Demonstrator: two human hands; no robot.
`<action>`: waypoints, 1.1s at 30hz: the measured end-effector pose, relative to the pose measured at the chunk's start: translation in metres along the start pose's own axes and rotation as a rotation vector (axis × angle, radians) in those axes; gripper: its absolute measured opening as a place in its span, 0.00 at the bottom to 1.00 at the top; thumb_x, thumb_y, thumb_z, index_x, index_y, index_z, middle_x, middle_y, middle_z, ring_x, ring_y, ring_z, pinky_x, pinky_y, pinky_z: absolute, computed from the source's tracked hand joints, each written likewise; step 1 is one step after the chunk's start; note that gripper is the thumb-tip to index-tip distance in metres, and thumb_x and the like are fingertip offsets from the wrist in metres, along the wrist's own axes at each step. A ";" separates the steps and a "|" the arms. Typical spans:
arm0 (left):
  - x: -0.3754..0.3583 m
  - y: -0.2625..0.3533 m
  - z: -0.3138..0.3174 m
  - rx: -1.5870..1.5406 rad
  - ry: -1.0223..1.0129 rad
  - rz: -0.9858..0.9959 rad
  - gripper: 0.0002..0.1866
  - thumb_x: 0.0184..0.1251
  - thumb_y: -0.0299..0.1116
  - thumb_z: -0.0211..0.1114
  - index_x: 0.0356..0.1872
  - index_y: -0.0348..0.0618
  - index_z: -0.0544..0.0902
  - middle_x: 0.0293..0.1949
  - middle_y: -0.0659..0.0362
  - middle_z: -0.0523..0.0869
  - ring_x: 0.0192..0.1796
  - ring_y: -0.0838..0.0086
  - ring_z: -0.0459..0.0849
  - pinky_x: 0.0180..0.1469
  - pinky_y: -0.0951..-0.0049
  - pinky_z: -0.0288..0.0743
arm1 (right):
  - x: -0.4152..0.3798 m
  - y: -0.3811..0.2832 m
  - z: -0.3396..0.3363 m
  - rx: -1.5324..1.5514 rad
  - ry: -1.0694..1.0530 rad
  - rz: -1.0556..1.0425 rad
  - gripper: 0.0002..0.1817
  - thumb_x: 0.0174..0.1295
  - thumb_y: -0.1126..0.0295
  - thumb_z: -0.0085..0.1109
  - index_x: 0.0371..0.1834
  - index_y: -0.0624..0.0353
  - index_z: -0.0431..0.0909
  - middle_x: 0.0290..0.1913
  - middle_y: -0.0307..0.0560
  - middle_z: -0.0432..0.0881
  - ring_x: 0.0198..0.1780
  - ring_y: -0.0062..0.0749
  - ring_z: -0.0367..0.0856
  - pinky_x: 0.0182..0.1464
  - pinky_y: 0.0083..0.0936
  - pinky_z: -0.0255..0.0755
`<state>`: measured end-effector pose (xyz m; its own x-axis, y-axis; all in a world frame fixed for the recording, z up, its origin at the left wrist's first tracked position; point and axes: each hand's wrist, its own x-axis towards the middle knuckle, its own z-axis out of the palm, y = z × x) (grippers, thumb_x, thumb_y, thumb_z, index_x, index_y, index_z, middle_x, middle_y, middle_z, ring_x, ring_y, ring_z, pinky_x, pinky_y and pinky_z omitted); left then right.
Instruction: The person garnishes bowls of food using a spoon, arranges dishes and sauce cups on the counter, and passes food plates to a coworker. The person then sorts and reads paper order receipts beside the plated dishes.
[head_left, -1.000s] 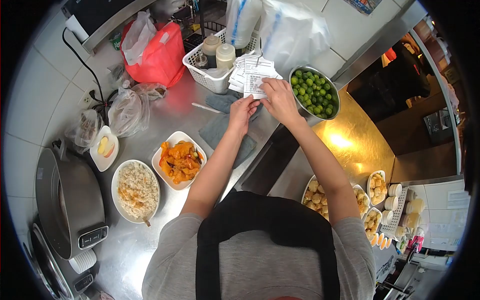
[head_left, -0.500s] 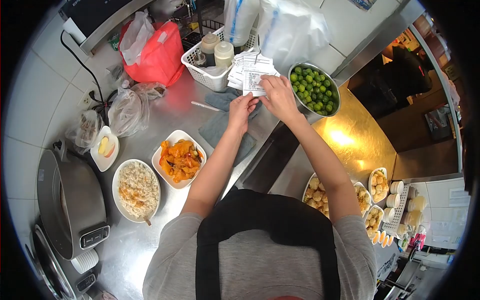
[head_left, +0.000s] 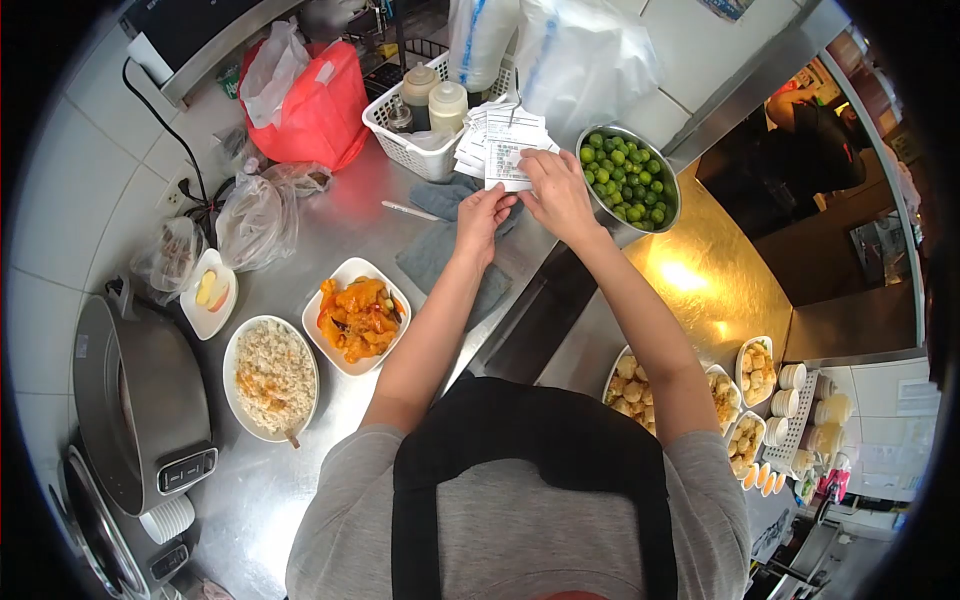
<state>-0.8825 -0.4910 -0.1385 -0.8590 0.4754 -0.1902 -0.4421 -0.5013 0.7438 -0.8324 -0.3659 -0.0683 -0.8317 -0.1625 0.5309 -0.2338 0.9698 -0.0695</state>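
Observation:
A bundle of printed paper receipts (head_left: pixel 507 152) hangs on a thin metal hook beside the basket. With thumb and fingers, my left hand (head_left: pixel 482 222) pinches the lower edge of the front receipt. My right hand (head_left: pixel 556 195) holds the same slip at its right side, its fingertips lying over the paper. Below the hands a grey-blue cloth (head_left: pixel 450 262) is spread on the steel counter. Close to my right hand stands a metal pot of green limes (head_left: pixel 630 180).
A white basket (head_left: pixel 410 155) with sauce bottles stands behind the hands. To the left are a bowl of rice (head_left: pixel 275 385), a dish of orange saucy food (head_left: pixel 358 318), a red bag (head_left: pixel 320 110) and a grey cooker (head_left: pixel 140 410). Fried food bowls (head_left: pixel 757 370) sit right.
The hands and the receipts stay in nearly the same place. The view has shifted very slightly. Through the opening at the upper right, another person has moved a little.

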 end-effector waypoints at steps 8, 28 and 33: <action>-0.002 0.002 0.002 0.010 0.004 0.002 0.08 0.63 0.35 0.58 0.36 0.41 0.78 0.34 0.62 0.83 0.35 0.82 0.80 0.37 0.83 0.71 | 0.000 -0.001 -0.001 -0.009 0.017 -0.005 0.21 0.42 0.74 0.63 0.42 0.58 0.70 0.51 0.44 0.73 0.54 0.37 0.70 0.58 0.42 0.57; -0.013 0.013 0.008 0.216 -0.022 0.115 0.12 0.62 0.36 0.57 0.40 0.41 0.83 0.38 0.63 0.84 0.33 0.85 0.78 0.35 0.87 0.68 | 0.017 0.003 -0.015 0.182 0.159 0.017 0.28 0.48 0.85 0.46 0.56 0.57 0.59 0.38 0.56 0.78 0.35 0.50 0.77 0.33 0.40 0.72; -0.015 0.019 0.006 0.219 -0.010 0.133 0.12 0.62 0.35 0.56 0.39 0.40 0.83 0.37 0.62 0.85 0.31 0.85 0.78 0.34 0.87 0.68 | 0.010 0.014 -0.007 0.133 0.206 -0.096 0.27 0.48 0.86 0.46 0.55 0.57 0.63 0.37 0.52 0.79 0.34 0.46 0.78 0.34 0.38 0.72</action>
<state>-0.8763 -0.5033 -0.1172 -0.9029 0.4232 -0.0757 -0.2579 -0.3922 0.8830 -0.8403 -0.3528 -0.0586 -0.6858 -0.1992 0.7000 -0.3822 0.9171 -0.1135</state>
